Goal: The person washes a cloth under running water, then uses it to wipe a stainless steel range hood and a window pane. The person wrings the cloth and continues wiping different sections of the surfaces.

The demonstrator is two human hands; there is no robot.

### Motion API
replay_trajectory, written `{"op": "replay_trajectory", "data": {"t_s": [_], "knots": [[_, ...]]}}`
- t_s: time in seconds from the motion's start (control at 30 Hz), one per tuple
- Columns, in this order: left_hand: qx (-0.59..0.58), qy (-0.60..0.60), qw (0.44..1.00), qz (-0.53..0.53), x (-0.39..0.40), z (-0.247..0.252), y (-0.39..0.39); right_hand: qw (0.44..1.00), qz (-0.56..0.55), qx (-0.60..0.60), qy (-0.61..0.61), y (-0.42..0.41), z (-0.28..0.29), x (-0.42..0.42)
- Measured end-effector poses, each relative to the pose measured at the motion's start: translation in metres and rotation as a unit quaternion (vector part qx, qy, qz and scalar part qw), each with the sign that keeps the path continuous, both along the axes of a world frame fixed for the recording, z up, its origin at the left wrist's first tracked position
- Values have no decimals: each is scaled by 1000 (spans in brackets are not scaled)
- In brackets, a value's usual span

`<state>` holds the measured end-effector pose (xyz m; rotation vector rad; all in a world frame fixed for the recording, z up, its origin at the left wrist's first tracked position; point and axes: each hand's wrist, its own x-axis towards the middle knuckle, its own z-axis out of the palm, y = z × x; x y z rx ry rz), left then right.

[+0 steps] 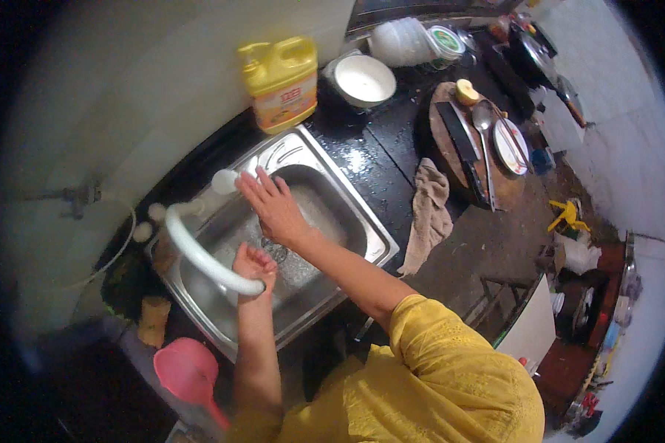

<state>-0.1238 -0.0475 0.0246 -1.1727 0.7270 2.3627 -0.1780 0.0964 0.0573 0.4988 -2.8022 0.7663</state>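
A white curved faucet spout (208, 260) arches over a stainless steel sink (385, 243). Its outlet is right by the wrist of my left hand (255, 264), which is over the basin, palm up with the fingers curled and nothing seen in them. Farther up the basin, my right hand (277, 213) is spread flat with nothing in it. Its fingertips come close to a white round object (224, 181) at the sink's back rim; whether they touch is unclear. The drain (277, 249) shows partly between my hands, and the basin's bottom looks wet.
A yellow detergent jug (282, 88) and a white bowl (364, 81) stand behind the sink. To the right lie a brown cloth (429, 216) and a round chopping board (507, 194) bearing a cleaver (457, 133), spoon (482, 119) and small plate (510, 145). A pink ladle (185, 368) is at left.
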Motion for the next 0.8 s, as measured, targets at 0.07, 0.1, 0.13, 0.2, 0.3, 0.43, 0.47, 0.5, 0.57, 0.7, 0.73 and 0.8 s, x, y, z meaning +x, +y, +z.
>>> {"op": "replay_trajectory", "data": {"t_s": [0.07,0.1,0.13,0.2,0.3,0.43,0.47,0.5,0.57,0.7,0.73,0.8], "knots": [[144,55,986,-58,-6,-19,-17,995,-7,-81,-53,14,-11,15],[200,107,969,-94,-3,-28,-22,996,-30,-82,-27,24,-10,29],[132,119,974,-144,-2,-21,-16,995,-54,-81,0,44,-9,43],[-10,144,960,-239,-11,10,-4,983,-124,-122,64,98,-17,67],[-337,215,818,-414,1,-5,-8,934,-324,74,134,177,-4,115],[-674,261,436,-537,10,-51,9,851,-523,36,-23,230,-47,155],[-676,305,412,-529,17,-55,17,872,-486,-29,-47,233,-64,156],[-680,349,386,-517,21,-58,30,889,-444,-95,-66,236,-76,150],[-690,379,369,-495,32,-53,51,896,-409,-172,-33,218,-56,109],[-679,386,412,-468,29,-29,69,909,-379,-152,77,234,-46,0],[-670,380,440,-461,26,-17,77,912,-395,-87,74,240,-54,-20],[-660,371,474,-449,19,-15,87,904,-421,42,65,245,-67,-49]]}}
